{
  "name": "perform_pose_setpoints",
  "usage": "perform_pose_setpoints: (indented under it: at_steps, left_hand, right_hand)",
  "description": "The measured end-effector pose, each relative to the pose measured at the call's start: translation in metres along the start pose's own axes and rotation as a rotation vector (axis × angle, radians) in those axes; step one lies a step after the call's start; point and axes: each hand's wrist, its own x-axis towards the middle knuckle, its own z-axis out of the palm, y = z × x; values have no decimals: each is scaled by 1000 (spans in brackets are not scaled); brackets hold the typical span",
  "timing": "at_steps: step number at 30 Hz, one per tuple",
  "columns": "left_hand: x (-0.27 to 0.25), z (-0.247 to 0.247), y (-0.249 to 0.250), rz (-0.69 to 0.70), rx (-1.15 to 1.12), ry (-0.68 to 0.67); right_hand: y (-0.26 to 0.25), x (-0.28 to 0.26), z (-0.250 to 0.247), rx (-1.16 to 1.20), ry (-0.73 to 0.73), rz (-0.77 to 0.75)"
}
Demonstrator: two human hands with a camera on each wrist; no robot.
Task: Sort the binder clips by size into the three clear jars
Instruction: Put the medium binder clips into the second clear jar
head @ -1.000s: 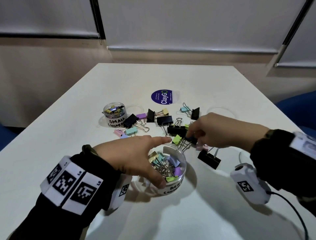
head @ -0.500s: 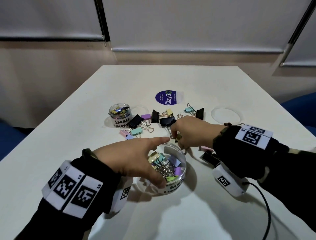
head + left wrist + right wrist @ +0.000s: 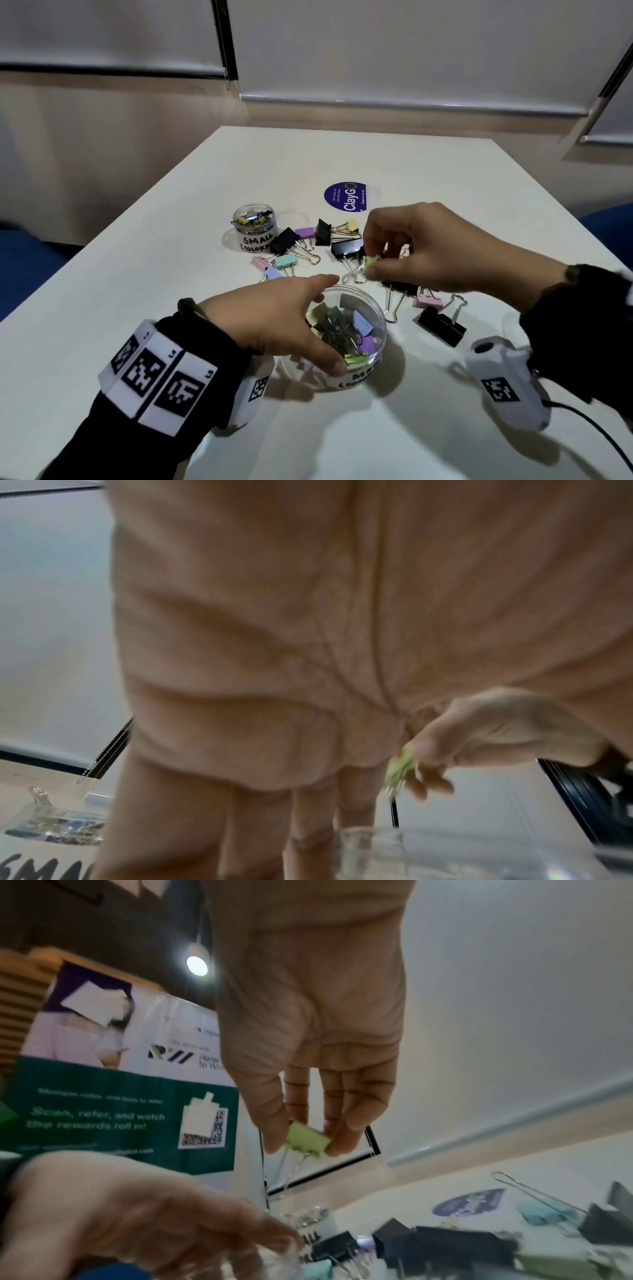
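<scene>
1. Your right hand (image 3: 421,246) pinches a green clip (image 3: 371,262) by its body between thumb and fingertips (image 3: 342,1139). It hangs in the air just beyond the far rim of the medium jar (image 3: 378,317), wire handles dangling. The hold is on the clip's ends only; if it slackens short of the opening, the clip would likely drop onto the desk (image 3: 342,428) among the loose clips.

2. Your left hand (image 3: 274,322) grasps the medium jar, fingers round its far-left rim and thumb on the near wall. Those fingers cover part of the opening. A clip released over them could bounce off and out.

3. The dangling handles hang close to the rim. Judged risk: they snag the rim or your left forefinger as the clip comes across, tipping the jar or twisting the clip out of the pinch.

4. The jar is already well filled with coloured clips. A clip dropped from height may rebound off the heap.

5. Black clips (image 3: 346,247) lie under and beside your right hand. A low travel path could drag their handles along.

6. Sizing risk: the small jar (image 3: 254,224) stands far left. Confirm the green clip matches the medium lot before release. I cannot see a third jar.
</scene>
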Motion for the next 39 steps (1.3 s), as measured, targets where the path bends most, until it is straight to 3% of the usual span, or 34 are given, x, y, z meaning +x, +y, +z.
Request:
perform_pose_setpoints:
  at_steps: [5,11,14,17,20,22,25,27,39]
  left_hand:
    - [2,0,1,0,-33,-21]
    - [1,1,2,-1,-26,-16]
    - [0,0,2,-7,-14,-10]
    - [0,0,2,2,1,7]
    - [-3,0,5,38,67,53]
    - [-6,-1,10,85,84,77]
    - [-10,-2,16,118,77,82]
    - [-10,-2,16,125,109,76]
    - [-11,5,17,115,134,43]
  right_hand:
    - [-14,-24,22,-315,-186,-125]
    - [-17,-21,36,-616,-273,-219]
    - [-26,-20,34,-637,-293,-240]
    - [-25,-20,22,-540,-256,-163]
    - [-5,-16,0,-434,-63,-73]
    - [18,-14,-13,-444,-1,64]
    - [50,-15,-19,-568,-97,294]
    - [65,-18,-13,-619,-160,357]
    - [61,-9,24,-557,-201,477]
